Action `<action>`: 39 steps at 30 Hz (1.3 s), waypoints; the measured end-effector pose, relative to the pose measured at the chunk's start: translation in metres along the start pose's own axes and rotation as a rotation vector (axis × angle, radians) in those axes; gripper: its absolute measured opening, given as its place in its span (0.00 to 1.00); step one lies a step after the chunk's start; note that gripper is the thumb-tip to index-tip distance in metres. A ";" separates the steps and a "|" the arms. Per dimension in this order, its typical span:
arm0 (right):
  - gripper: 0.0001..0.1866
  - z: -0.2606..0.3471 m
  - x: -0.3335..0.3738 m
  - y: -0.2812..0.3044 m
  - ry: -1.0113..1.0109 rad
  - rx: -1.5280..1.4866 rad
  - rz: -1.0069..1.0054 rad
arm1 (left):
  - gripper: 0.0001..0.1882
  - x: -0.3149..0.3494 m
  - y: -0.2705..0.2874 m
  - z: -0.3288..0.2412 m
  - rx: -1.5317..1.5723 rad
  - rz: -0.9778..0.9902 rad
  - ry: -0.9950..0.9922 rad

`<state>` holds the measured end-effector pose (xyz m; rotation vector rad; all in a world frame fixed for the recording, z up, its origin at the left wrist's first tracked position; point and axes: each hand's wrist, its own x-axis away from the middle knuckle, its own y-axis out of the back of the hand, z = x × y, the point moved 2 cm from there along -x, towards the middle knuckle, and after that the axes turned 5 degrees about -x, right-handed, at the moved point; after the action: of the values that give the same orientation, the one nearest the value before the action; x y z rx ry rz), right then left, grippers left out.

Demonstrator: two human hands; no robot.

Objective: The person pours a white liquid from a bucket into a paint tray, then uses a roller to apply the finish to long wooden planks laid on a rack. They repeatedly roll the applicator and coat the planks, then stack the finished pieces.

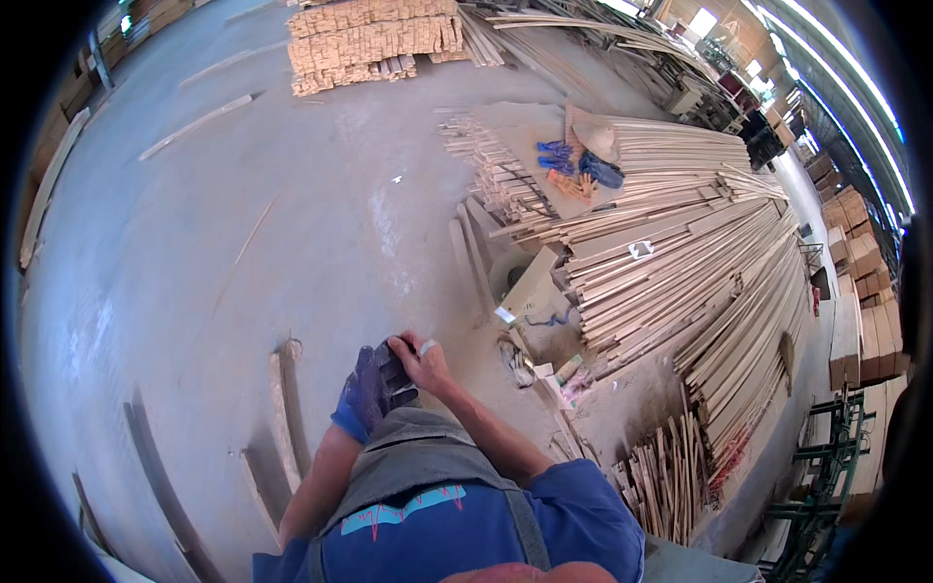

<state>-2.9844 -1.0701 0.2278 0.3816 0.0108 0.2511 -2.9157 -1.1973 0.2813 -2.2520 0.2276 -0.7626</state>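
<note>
My left hand [365,392] wears a blue work glove with dark, coated-looking fingers. It is held in front of my waist with its fingers stretched toward my right. My right hand [425,363] is bare apart from a pale band on one finger. Its thumb and fingers close on the dark fingertips of the work glove [395,377]. Both hands touch there, just above the grey apron [418,442]. The exact spot under my right fingers is partly hidden.
Long wooden strips [671,262] lie in wide stacks to the right. On them rest a straw hat [596,138], blue gloves [555,156] and orange gloves [571,186]. A bundled wood pile [374,44] stands far ahead. Loose boards [286,418] lie at the left.
</note>
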 end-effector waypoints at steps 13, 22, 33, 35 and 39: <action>0.17 -0.043 -0.349 0.055 -0.276 0.049 -0.222 | 0.14 -0.228 0.114 -0.259 -0.088 -0.063 -0.024; 0.21 -0.081 -0.567 0.096 -0.555 -0.329 -0.301 | 0.09 -0.449 0.133 -0.423 -0.466 -0.349 -0.136; 0.09 -0.077 -0.840 0.155 -0.368 -0.048 -0.305 | 0.10 -0.772 0.120 -0.550 -0.794 -0.393 -0.064; 0.09 -0.103 -0.883 0.155 -0.304 -0.083 -0.272 | 0.13 -0.824 0.117 -0.556 -0.578 -0.383 0.040; 0.12 -0.106 -0.961 0.179 -0.427 -0.196 -0.205 | 0.20 -0.912 0.095 -0.589 -0.795 -0.163 0.227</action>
<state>-3.9649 -1.1058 0.1598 0.2307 -0.3902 -0.0358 -3.9922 -1.2729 0.1259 -2.9466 0.5356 -1.1648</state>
